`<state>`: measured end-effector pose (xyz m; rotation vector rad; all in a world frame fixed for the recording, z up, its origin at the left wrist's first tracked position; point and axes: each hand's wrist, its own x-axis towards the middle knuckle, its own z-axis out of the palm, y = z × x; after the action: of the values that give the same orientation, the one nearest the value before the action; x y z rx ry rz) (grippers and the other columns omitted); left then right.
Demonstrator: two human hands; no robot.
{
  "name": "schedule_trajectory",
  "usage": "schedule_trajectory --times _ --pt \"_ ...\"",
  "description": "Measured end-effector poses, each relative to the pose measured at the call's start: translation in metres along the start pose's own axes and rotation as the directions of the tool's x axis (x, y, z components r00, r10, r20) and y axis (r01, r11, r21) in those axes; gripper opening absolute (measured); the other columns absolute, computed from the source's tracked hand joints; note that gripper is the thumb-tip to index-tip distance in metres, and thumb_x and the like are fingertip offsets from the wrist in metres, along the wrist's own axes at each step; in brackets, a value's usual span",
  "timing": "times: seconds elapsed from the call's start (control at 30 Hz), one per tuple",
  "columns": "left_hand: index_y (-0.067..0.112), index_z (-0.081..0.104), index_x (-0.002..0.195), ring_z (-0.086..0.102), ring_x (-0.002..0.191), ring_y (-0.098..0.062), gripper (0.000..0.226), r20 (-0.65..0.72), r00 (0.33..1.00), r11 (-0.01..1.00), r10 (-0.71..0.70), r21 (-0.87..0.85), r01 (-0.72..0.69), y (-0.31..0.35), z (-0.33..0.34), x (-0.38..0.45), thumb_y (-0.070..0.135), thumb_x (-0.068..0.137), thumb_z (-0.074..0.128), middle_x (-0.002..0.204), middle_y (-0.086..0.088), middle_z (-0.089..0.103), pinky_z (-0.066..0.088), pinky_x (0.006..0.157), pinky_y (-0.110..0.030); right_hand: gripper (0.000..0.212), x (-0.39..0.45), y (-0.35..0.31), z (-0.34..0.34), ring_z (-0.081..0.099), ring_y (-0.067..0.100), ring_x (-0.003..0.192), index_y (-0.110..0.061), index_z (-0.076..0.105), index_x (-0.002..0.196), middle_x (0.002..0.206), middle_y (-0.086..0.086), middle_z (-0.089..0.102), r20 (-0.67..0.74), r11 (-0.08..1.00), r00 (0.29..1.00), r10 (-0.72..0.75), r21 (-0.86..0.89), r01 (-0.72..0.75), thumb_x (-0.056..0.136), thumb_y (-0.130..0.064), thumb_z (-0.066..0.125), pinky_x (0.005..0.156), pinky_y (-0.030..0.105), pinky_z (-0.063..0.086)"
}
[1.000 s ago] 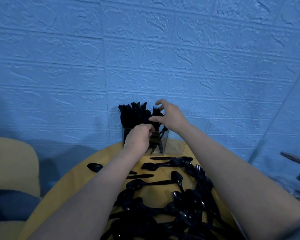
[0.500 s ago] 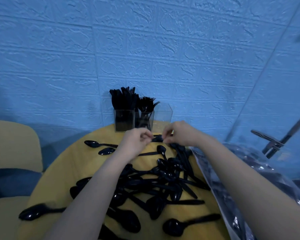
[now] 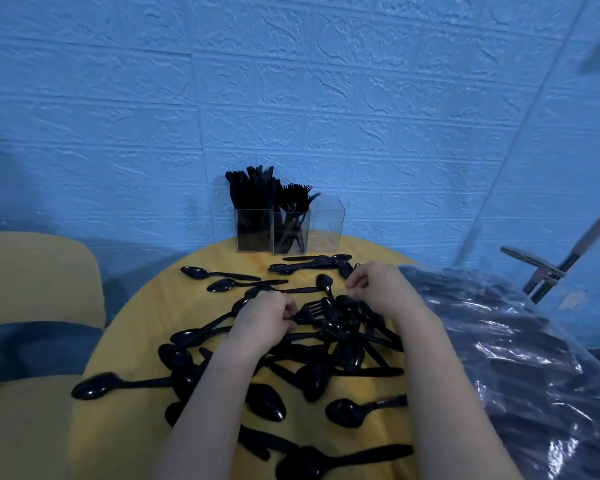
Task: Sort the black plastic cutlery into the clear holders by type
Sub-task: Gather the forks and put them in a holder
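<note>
On the yellow table point(image 3: 146, 317), cutlery pile point(image 3: 329, 344) lies loose btwn your arms, holders point(image 3: 288, 232) at far edge. Your left hand point(image 3: 264, 318) pinches a fork point(image 3: 310, 311); right hand point(image 3: 381, 289) is curled over pile, grip can't tell.

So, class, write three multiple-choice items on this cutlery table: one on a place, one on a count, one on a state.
1. Where do the clear holders stand?
A. at the table's far edge by the wall
B. on the chair
C. at the near edge

2. How many holders are there?
A. two
B. three
C. five

3. What state is the right-hand holder in?
A. full of knives
B. tipped over
C. empty

Answers:
1 A: they stand on the yellow table by the blue wall.
2 B: three stand side by side.
3 C: it holds nothing, while the loose spoons lie on the table.
</note>
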<state>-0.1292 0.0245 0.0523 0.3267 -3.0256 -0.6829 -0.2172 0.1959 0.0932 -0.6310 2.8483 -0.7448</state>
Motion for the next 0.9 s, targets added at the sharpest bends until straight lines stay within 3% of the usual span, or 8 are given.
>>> schedule_trajectory --times 0.1,0.2,0.27,0.33,0.43,0.6,0.8,0.9 --pt "0.018 0.065 0.103 0.055 0.084 -0.01 0.015 -0.107 0.994 0.982 -0.028 -0.188 0.008 -0.004 0.0 0.0 0.018 0.088 0.066 0.099 0.002 0.064 0.045 0.076 -0.022 0.009 0.008 0.012 -0.003 0.062 0.021 0.092 -0.021 0.065 0.084 0.092 0.003 0.066 -0.08 0.996 0.994 0.078 0.06 -0.073 0.085 -0.011 0.067 0.087 0.033 0.05" --pt "0.016 0.064 0.105 0.053 0.082 -0.009 0.016 -0.195 0.978 0.953 -0.078 -0.303 0.016 -0.006 -0.002 0.002 0.019 0.089 0.065 0.086 0.009 0.057 0.041 0.073 -0.02 0.011 0.012 0.023 -0.009 0.06 0.018 0.087 -0.018 0.065 0.082 0.085 0.002 0.064 -0.16 0.987 0.979 0.124 0.123 -0.105 0.085 -0.007 0.066 0.077 0.024 0.043" --pt "0.015 0.065 0.107 0.052 0.082 -0.008 0.018 -0.263 0.959 0.943 -0.105 -0.331 0.012 -0.008 -0.001 0.004 0.018 0.089 0.066 0.082 0.01 0.055 0.04 0.073 -0.017 0.007 0.013 0.03 -0.01 0.061 0.021 0.087 -0.013 0.067 0.084 0.085 0.005 0.064 -0.229 0.979 0.959 0.165 0.155 -0.131 0.085 -0.007 0.066 0.074 0.025 0.043" --pt "0.014 0.065 0.108 0.052 0.081 -0.008 0.02 -0.305 0.944 0.939 -0.125 -0.343 0.013 -0.008 0.001 0.005 0.017 0.088 0.066 0.084 0.008 0.055 0.04 0.073 -0.016 0.005 0.016 0.036 -0.009 0.062 0.026 0.091 -0.009 0.069 0.088 0.088 0.009 0.065 -0.244 0.974 0.948 0.206 0.148 -0.173 0.086 -0.008 0.065 0.082 0.032 0.049" --pt "0.014 0.066 0.109 0.053 0.083 -0.009 0.021 -0.314 0.94 0.938 -0.134 -0.347 0.017 -0.009 0.005 0.005 0.017 0.088 0.066 0.086 0.007 0.057 0.04 0.074 -0.016 0.011 0.022 0.038 -0.002 0.061 0.029 0.098 -0.012 0.068 0.096 0.101 0.011 0.067 -0.187 0.969 0.951 0.248 0.07 -0.239 0.085 -0.012 0.067 0.089 0.038 0.05" --pt "0.015 0.066 0.11 0.055 0.085 -0.008 0.022 -0.294 0.945 0.937 -0.146 -0.347 0.036 -0.008 0.008 0.005 0.02 0.088 0.066 0.089 0.007 0.059 0.04 0.075 -0.016 0.019 0.025 0.026 0.008 0.06 0.029 0.095 -0.011 0.063 0.101 0.111 0.012 0.06 -0.088 0.948 0.961 0.264 -0.158 -0.275 0.087 -0.023 0.066 0.078 0.034 0.048" --pt "0.015 0.066 0.111 0.057 0.091 -0.009 0.022 -0.275 0.947 0.917 -0.166 -0.396 0.045 -0.006 0.007 0.005 0.021 0.089 0.065 0.099 0.002 0.067 0.041 0.078 -0.018 0.02 0.028 0.017 0.018 0.062 0.028 0.097 -0.01 0.067 0.104 0.105 0.013 0.066 -0.019 0.969 0.969 0.246 -0.034 -0.246 0.086 -0.019 0.067 0.088 0.037 0.052" --pt "0.015 0.066 0.111 0.059 0.097 -0.009 0.022 -0.272 0.947 0.902 -0.169 -0.43 0.038 -0.007 0.004 0.004 0.02 0.09 0.064 0.107 0.001 0.068 0.039 0.08 -0.017 0.019 0.027 0.011 0.019 0.063 0.024 0.09 -0.006 0.069 0.101 0.094 0.012 0.068 0.077 0.978 0.976 0.204 0.034 -0.207 0.089 -0.021 0.065 0.077 0.03 0.05"
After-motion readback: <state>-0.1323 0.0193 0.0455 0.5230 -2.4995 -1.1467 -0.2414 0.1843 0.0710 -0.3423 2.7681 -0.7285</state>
